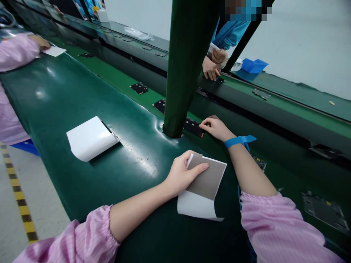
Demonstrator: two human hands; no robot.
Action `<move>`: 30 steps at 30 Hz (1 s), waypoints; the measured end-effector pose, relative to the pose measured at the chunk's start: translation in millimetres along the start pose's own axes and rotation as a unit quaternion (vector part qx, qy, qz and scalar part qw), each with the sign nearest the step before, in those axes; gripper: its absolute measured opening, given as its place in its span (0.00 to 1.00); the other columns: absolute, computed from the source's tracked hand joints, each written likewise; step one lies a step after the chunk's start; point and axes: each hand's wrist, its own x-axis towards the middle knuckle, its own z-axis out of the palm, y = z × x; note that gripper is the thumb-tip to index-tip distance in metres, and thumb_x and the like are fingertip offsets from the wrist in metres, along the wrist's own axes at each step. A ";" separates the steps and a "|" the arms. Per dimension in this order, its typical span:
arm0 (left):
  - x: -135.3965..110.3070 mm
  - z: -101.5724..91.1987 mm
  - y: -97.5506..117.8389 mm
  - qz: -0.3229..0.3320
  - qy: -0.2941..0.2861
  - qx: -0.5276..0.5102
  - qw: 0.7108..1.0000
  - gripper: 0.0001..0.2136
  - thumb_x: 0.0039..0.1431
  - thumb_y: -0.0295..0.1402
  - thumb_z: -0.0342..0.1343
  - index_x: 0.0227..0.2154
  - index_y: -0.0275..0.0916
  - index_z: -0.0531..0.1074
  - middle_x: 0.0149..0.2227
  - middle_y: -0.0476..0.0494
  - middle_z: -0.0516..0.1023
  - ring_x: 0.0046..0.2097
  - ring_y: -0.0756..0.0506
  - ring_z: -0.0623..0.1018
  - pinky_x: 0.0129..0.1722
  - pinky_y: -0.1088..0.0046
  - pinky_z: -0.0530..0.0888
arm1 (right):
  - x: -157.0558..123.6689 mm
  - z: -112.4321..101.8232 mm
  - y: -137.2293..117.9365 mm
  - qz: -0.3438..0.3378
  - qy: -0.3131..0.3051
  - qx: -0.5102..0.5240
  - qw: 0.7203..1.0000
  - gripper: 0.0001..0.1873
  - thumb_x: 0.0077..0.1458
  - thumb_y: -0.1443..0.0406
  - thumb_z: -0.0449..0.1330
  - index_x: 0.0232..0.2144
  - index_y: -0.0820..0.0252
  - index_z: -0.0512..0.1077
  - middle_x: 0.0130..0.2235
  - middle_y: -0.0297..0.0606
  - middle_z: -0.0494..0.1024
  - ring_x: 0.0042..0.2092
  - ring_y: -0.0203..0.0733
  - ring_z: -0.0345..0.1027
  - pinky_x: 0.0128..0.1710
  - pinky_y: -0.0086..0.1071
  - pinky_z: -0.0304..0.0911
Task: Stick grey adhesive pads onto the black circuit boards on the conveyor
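Head view: left hand (181, 173) grip pinches grey sheet (208, 179); right hand (217, 128) grip pinches dark board (193, 126).

A folded sheet (204, 182) lies by the worktop's (82, 95) near edge, a curled sheet (90, 138) left of it. A post (183, 73) stands at the far edge, with a small board (194, 127) right of its foot.

Bright, even overhead light, white glare streaks on the green mat (82, 91), wide-angle bending at edges

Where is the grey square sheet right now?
In the head view, the grey sheet lies low and centre on the green table, its corner in the left hand, right of the curled white sheet.
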 end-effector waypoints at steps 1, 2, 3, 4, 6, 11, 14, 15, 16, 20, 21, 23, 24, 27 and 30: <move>0.0 0.1 -0.1 -0.001 0.000 -0.002 1.000 0.10 0.52 0.38 0.62 0.30 0.37 0.68 0.30 0.50 0.71 0.34 0.49 0.73 0.32 0.77 0.67 | -0.5 0.3 2.4 0.006 0.014 0.002 1.000 0.07 0.50 0.62 0.60 0.29 0.61 0.73 0.24 0.34 0.69 0.29 0.40 0.64 0.31 0.33 0.60; -0.1 0.2 -0.2 -0.001 0.001 -0.003 1.000 0.10 0.52 0.38 0.62 0.30 0.37 0.68 0.30 0.50 0.71 0.34 0.49 0.73 0.32 0.77 0.67 | -1.4 0.1 5.4 0.016 0.033 0.009 0.999 0.09 0.49 0.62 0.62 0.32 0.61 0.72 0.25 0.35 0.69 0.30 0.41 0.65 0.33 0.34 0.61; -0.1 0.2 -0.4 -0.002 0.001 -0.003 1.000 0.11 0.52 0.38 0.62 0.30 0.37 0.68 0.29 0.50 0.71 0.34 0.49 0.72 0.32 0.77 0.67 | -2.9 -0.8 8.7 0.028 0.052 0.019 0.998 0.12 0.48 0.62 0.63 0.36 0.61 0.71 0.27 0.36 0.71 0.31 0.41 0.66 0.35 0.35 0.63; -0.2 0.2 -0.6 -0.002 0.001 -0.003 1.000 0.11 0.52 0.38 0.62 0.29 0.37 0.68 0.29 0.50 0.71 0.33 0.49 0.72 0.32 0.77 0.67 | -5.3 -2.4 12.0 0.042 0.067 0.034 0.996 0.15 0.48 0.61 0.63 0.38 0.62 0.70 0.30 0.37 0.72 0.33 0.42 0.67 0.37 0.37 0.64; -0.4 0.2 -1.0 -0.002 -0.001 -0.002 1.000 0.11 0.52 0.38 0.62 0.29 0.37 0.68 0.29 0.50 0.71 0.33 0.49 0.72 0.32 0.77 0.67 | -13.1 -7.4 17.7 0.058 0.060 0.068 0.994 0.17 0.50 0.58 0.61 0.41 0.61 0.69 0.36 0.41 0.74 0.36 0.43 0.70 0.40 0.39 0.66; -0.8 -0.2 -1.1 0.001 -0.001 0.001 1.000 0.11 0.53 0.39 0.62 0.31 0.38 0.69 0.31 0.50 0.72 0.34 0.49 0.73 0.32 0.76 0.67 | -40.1 -16.6 20.9 -0.013 -0.027 0.030 0.999 0.29 0.40 0.50 0.68 0.42 0.59 0.72 0.51 0.49 0.69 0.50 0.52 0.68 0.51 0.45 0.64; -0.8 -0.2 -0.9 -0.002 -0.001 -0.002 1.000 0.11 0.52 0.39 0.61 0.30 0.38 0.69 0.30 0.50 0.72 0.34 0.49 0.72 0.32 0.76 0.67 | -48.6 -17.3 18.6 -0.037 -0.005 -0.025 0.999 0.28 0.38 0.51 0.69 0.40 0.58 0.73 0.50 0.49 0.70 0.52 0.56 0.67 0.53 0.49 0.63; -0.7 -0.1 -0.9 -0.002 0.000 -0.004 1.000 0.11 0.52 0.39 0.61 0.30 0.38 0.68 0.30 0.50 0.71 0.33 0.49 0.72 0.32 0.76 0.67 | -50.3 -19.1 17.3 -0.039 0.003 -0.035 0.999 0.27 0.38 0.51 0.69 0.39 0.58 0.73 0.50 0.49 0.70 0.51 0.56 0.67 0.53 0.49 0.64; -0.7 0.0 -0.8 -0.003 0.001 -0.007 1.000 0.11 0.52 0.39 0.62 0.30 0.38 0.68 0.29 0.50 0.71 0.33 0.49 0.72 0.31 0.76 0.67 | -52.1 -22.5 15.6 -0.039 0.009 -0.041 0.998 0.26 0.38 0.52 0.68 0.39 0.59 0.73 0.50 0.49 0.70 0.50 0.55 0.68 0.51 0.48 0.65; -0.9 0.3 -0.6 -0.009 0.000 -0.014 1.000 0.11 0.52 0.39 0.62 0.29 0.38 0.67 0.28 0.51 0.70 0.32 0.50 0.71 0.31 0.76 0.66 | -65.9 -56.3 2.4 -0.009 0.014 -0.062 0.998 0.27 0.41 0.55 0.66 0.44 0.60 0.70 0.48 0.48 0.73 0.45 0.53 0.72 0.44 0.45 0.69; -1.0 0.2 -0.7 -0.009 0.000 -0.014 1.000 0.11 0.52 0.39 0.62 0.29 0.38 0.67 0.28 0.51 0.70 0.32 0.50 0.71 0.31 0.76 0.66 | -70.8 -67.3 -2.1 0.005 0.010 -0.071 0.997 0.28 0.42 0.54 0.65 0.45 0.60 0.70 0.47 0.48 0.75 0.45 0.54 0.72 0.43 0.44 0.69; -1.2 0.0 -1.2 -0.008 -0.002 -0.012 1.000 0.11 0.52 0.39 0.61 0.30 0.38 0.68 0.29 0.51 0.70 0.33 0.50 0.71 0.31 0.76 0.66 | -79.5 -85.9 -10.9 0.034 0.006 -0.090 0.995 0.29 0.43 0.52 0.64 0.46 0.60 0.70 0.45 0.49 0.76 0.45 0.57 0.72 0.42 0.44 0.69; -1.3 -0.1 -1.5 -0.008 -0.002 -0.012 1.000 0.11 0.52 0.39 0.61 0.30 0.38 0.68 0.29 0.51 0.70 0.33 0.50 0.71 0.31 0.76 0.67 | -82.4 -91.6 -14.6 0.044 0.007 -0.101 0.994 0.30 0.43 0.51 0.64 0.47 0.60 0.70 0.45 0.50 0.76 0.45 0.58 0.72 0.41 0.44 0.69; -1.0 -0.1 -2.1 -0.007 -0.001 -0.009 1.000 0.12 0.52 0.40 0.61 0.30 0.38 0.68 0.29 0.51 0.71 0.33 0.49 0.72 0.32 0.76 0.67 | -83.5 -91.2 -22.9 0.046 0.008 -0.138 0.989 0.32 0.44 0.49 0.63 0.48 0.61 0.71 0.48 0.52 0.75 0.46 0.60 0.70 0.42 0.45 0.68; -0.6 0.2 -1.9 -0.008 0.005 -0.005 1.000 0.12 0.52 0.40 0.62 0.30 0.38 0.68 0.29 0.50 0.70 0.33 0.49 0.72 0.32 0.76 0.67 | -80.7 -78.0 -32.8 0.031 -0.032 -0.120 0.992 0.30 0.46 0.48 0.62 0.47 0.60 0.72 0.47 0.50 0.76 0.45 0.57 0.71 0.39 0.43 0.68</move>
